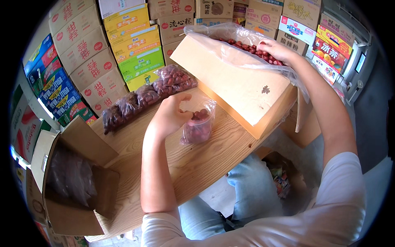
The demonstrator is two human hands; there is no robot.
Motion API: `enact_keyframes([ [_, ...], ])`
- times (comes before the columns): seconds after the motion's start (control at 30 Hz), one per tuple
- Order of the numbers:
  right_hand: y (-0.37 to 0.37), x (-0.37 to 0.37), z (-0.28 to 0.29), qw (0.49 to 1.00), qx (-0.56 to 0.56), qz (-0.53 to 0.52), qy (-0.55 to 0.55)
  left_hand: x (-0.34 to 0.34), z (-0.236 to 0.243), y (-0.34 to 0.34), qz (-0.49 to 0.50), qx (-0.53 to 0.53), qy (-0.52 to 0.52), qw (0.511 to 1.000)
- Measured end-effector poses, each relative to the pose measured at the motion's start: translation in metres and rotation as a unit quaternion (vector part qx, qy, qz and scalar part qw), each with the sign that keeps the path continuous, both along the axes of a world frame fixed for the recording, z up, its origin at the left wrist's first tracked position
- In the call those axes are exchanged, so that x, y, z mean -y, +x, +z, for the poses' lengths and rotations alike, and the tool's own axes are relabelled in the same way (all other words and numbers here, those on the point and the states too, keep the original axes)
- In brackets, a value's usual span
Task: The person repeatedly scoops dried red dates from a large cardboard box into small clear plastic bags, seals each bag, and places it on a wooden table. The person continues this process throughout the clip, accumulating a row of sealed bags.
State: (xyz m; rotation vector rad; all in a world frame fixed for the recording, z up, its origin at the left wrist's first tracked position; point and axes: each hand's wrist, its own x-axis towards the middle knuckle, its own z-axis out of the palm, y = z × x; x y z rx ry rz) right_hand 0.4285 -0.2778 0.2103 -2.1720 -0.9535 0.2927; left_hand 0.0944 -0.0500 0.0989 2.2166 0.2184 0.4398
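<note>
My left hand (169,115) grips the left edge of a clear plastic bag (196,133), its thumb by the opening. The bag stands on the table, partly filled with dark red dates (200,115). At the upper right, my right hand (278,51) reaches into a large carton (238,84) lined with clear plastic, its fingers curled among the loose red dates (242,45). Part of those fingers is hidden. Beyond my left hand, several filled bags of dates (147,96) lie in a row along the table's far side.
An open cardboard box (68,214) with clear plastic bags (72,177) inside sits at the left end of the wooden table (135,173). Stacked cartons (92,61) line the back. Below the table's right side is an open bag or box with colourful packets (281,181).
</note>
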Motion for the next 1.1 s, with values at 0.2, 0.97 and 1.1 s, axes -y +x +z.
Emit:
enact_keyframes([
  [0.2,-0.030,0.003,0.045,0.948,-0.100,-0.059,0.295,0.000,-0.001,0.002,-0.005,0.003,-0.004,1.000],
  [0.97,-0.238,-0.112,-0.102,0.865,-0.227,0.077,0.440,0.017,0.013,-0.006,-0.020,-0.008,-0.055,0.998],
  [1.1,-0.238,-0.109,-0.107,0.869,-0.248,0.067,0.423,0.019,0.019,-0.006,0.002,-0.028,-0.007,1.000],
])
